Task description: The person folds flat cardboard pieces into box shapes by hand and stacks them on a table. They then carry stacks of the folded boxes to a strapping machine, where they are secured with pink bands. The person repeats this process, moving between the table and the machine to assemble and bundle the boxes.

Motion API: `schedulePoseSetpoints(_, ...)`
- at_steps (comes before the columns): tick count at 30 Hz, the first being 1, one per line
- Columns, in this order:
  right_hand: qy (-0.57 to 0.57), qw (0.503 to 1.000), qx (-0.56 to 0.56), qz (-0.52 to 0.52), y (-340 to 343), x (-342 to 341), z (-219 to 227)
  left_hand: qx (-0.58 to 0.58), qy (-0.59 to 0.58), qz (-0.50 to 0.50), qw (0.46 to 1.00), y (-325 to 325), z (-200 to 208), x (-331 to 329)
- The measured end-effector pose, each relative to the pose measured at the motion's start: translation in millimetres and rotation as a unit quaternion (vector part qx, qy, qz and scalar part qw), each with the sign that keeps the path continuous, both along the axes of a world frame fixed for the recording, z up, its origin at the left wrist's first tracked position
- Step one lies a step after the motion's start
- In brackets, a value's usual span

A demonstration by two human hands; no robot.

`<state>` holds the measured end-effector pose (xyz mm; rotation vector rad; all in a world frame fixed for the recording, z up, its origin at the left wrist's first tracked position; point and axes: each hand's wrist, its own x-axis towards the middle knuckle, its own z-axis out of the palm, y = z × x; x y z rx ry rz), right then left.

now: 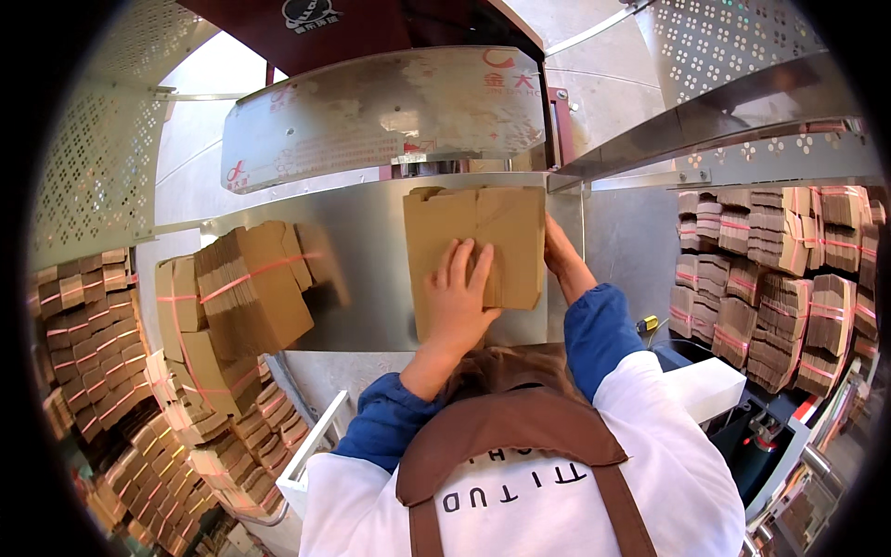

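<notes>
In front of me a stack of flat brown cardboard pieces (515, 223) rests on a shiny metal table (367, 232). My left hand (457, 297) lies palm down on its top face, fingers spread over the cardboard. Against the stack's right edge is my right hand (562, 255), its fingers stretched along the side and partly hidden by it. A bundle of similar cardboard (269, 288), bound with a pink strap, stands at the table's left end. Other strapped cardboard is beside and below that bundle.
A dark red machine (371, 32) with a worn metal plate (380, 116) stands beyond the table. Perforated panels (102, 167) flank it. Strapped cardboard bundles (775, 278) pile up at right, and more bundles (88, 343) at left. A small yellow-and-black object (647, 324) is near my right elbow.
</notes>
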<state>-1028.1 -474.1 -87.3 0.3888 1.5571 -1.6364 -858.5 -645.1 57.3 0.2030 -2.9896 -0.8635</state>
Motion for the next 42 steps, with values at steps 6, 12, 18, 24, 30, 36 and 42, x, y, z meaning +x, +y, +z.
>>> schedulePoseSetpoints(6, 0.2, 0.978, 0.062, 0.001, -85.6, 39.1, 80.0, 0.139, 0.018, 0.104, 0.985, -158.1, -18.0, 53.7)
schedulePoseSetpoints(12, 0.257, 0.958, 0.047, 0.117, -166.5, 91.8, 86.1, 0.333, -0.015, 0.126, 0.934, -266.2, -135.2, 106.9)
schedulePoseSetpoints(18, 0.252, 0.956, 0.036, 0.144, -172.4, 86.6, 47.7, 0.235, 0.039, 0.079, 0.968, -282.0, -159.3, 89.4)
schedulePoseSetpoints(24, 0.278, 0.948, 0.088, 0.125, -148.6, 49.6, 47.4, 0.269, 0.044, 0.058, 0.96, -242.1, -168.3, 48.4)
schedulePoseSetpoints(30, 0.279, 0.949, 0.148, -0.006, -65.3, -21.5, 25.1, 0.289, 0.066, 0.048, 0.954, -156.5, -157.7, -41.0)
schedulePoseSetpoints(36, 0.162, 0.955, -0.083, -0.235, 33.2, -56.3, 1.5, 0.319, -0.004, 0.046, 0.947, -77.2, -148.2, -104.8)
schedulePoseSetpoints(42, 0.342, 0.931, 0.125, 0.001, 69.0, 7.0, -15.9, 0.233, 0.008, 0.041, 0.972, -60.1, -156.6, -108.9)
